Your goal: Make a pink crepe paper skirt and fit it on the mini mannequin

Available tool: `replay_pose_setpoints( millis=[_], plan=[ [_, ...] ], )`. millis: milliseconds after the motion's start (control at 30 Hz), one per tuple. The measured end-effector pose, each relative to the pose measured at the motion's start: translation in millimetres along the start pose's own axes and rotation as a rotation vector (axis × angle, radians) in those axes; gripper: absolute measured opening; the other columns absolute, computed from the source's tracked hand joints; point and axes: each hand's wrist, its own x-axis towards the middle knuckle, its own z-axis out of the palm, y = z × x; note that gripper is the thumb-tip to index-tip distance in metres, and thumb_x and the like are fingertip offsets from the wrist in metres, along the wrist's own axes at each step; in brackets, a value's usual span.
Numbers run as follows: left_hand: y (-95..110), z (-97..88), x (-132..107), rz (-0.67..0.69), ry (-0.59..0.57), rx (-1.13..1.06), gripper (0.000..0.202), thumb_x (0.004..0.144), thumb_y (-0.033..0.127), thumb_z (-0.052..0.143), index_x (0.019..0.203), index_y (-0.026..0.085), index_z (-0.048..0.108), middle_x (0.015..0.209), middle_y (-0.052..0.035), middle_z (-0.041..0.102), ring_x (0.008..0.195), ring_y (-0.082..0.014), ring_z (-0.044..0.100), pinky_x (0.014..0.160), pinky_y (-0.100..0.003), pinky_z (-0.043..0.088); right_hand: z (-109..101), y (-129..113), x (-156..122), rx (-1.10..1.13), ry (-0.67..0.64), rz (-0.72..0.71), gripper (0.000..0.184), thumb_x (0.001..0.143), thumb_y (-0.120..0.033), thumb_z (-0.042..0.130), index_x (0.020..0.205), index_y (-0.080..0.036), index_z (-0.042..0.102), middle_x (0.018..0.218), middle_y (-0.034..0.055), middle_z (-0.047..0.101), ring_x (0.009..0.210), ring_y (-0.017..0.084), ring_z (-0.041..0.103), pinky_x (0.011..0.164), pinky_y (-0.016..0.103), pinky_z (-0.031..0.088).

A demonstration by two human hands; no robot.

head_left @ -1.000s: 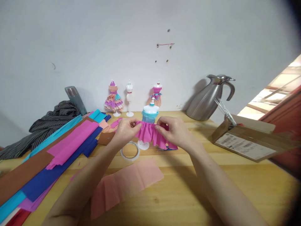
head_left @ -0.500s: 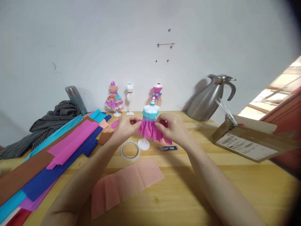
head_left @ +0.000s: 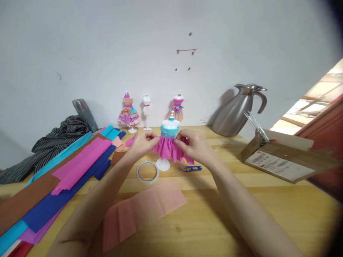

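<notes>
We lose the middle of the white, turquoise-clad plastic dress form (head_left: 170, 124) (a gathered magenta strip (head_left: 167, 148) hides it); right of that form, print on the rectangular white label (head_left: 278, 166) is unreadably small.

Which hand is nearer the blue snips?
Right: the right hand shows directly above the blue snips in the view; the left hand is farther off, up and to their left.

Bare tabletop (head_left: 193, 221) opens at lower centre, right of the peach paper (head_left: 144, 210)! Mid-frame, the mannequin (head_left: 168, 131) in its pink skirt (head_left: 168, 148) plugs the gap between left hand (head_left: 142, 143) and right hand (head_left: 195, 143); tape ring (head_left: 148, 181) and snips (head_left: 192, 168) sit below, coloured sheets (head_left: 64, 182) crowd left, a box (head_left: 281, 165) right.
</notes>
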Motion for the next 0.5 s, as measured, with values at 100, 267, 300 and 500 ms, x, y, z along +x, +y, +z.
replay_pose_setpoints(
  millis=[100, 267, 300, 500],
  plan=[
    [1.3, 0.0, -0.8, -0.011, -0.028, -0.033, 0.021, 0.072, 0.031, 0.062, 0.063, 0.013, 0.064, 0.058, -0.0007, 0.059, 0.056, -0.0113, 0.052, 0.054, -0.022, 0.039, 1.2, 1.4, 0.0, -0.006, 0.012, -0.006, 0.014, 0.080, -0.023, 0.055, 0.067, -0.020, 0.051, 0.063, 0.0014, 0.056, 0.061, 0.016, 0.050, 0.061, 0.029, 0.036],
    [4.5, -0.5, -3.2, 0.001, -0.018, 0.016, 0.021, 0.072, 0.030, 0.062, 0.060, 0.014, 0.061, 0.056, 0.0002, 0.057, 0.056, -0.0111, 0.051, 0.054, -0.022, 0.039, 1.4, 2.6, 0.5, -0.038, 0.023, -0.022, 0.013, 0.079, -0.023, 0.055, 0.068, -0.020, 0.051, 0.064, 0.0013, 0.055, 0.061, 0.016, 0.048, 0.061, 0.029, 0.034],
    [4.2, -0.8, -3.0, 0.006, -0.012, 0.031, 0.021, 0.072, 0.030, 0.061, 0.059, 0.014, 0.061, 0.056, 0.0006, 0.056, 0.055, -0.0108, 0.050, 0.053, -0.022, 0.038, -0.2, 2.0, 0.4, -0.032, 0.008, -0.035, 0.014, 0.081, -0.023, 0.053, 0.068, -0.020, 0.050, 0.065, 0.0015, 0.055, 0.062, 0.016, 0.048, 0.062, 0.029, 0.034],
    [-5.3, -3.6, 5.9, 0.014, -0.007, 0.048, 0.023, 0.071, 0.032, 0.061, 0.058, 0.013, 0.059, 0.052, 0.0022, 0.050, 0.053, -0.0095, 0.044, 0.052, -0.022, 0.033, -12.3, 4.5, 0.6, 0.134, -0.156, -0.085, 0.040, 0.098, -0.042, 0.031, 0.068, -0.020, 0.047, 0.067, 0.0020, 0.053, 0.066, 0.017, 0.050, 0.064, 0.029, 0.036]
  ],
)
